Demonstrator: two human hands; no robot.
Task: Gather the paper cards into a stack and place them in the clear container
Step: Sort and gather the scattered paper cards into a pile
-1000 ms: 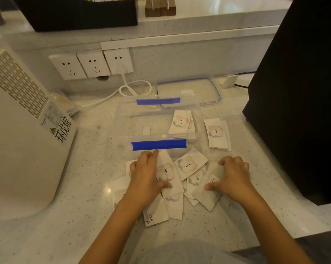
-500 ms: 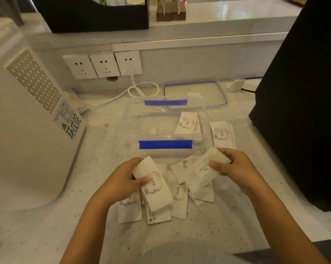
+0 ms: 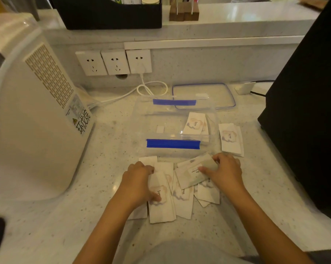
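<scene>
Several white paper cards (image 3: 183,197) printed with "love" lie scattered on the counter in front of the clear container (image 3: 141,130), which has blue clips on its near and far rims. My left hand (image 3: 138,183) grips a card (image 3: 161,204) at the left of the pile. My right hand (image 3: 225,172) holds a card (image 3: 191,174) by its right end, above the pile. A few cards (image 3: 196,123) rest inside the container at its right. Two more cards (image 3: 230,139) lie on the counter just right of the container.
The container's clear lid (image 3: 223,92) with a blue rim lies behind it. A large white appliance (image 3: 33,115) stands at the left, a black box (image 3: 311,103) at the right. A white cable (image 3: 147,88) runs from the wall sockets (image 3: 115,61).
Both hands have come down and inward onto the pile, each still with its card. The camera view has shifted slightly.
</scene>
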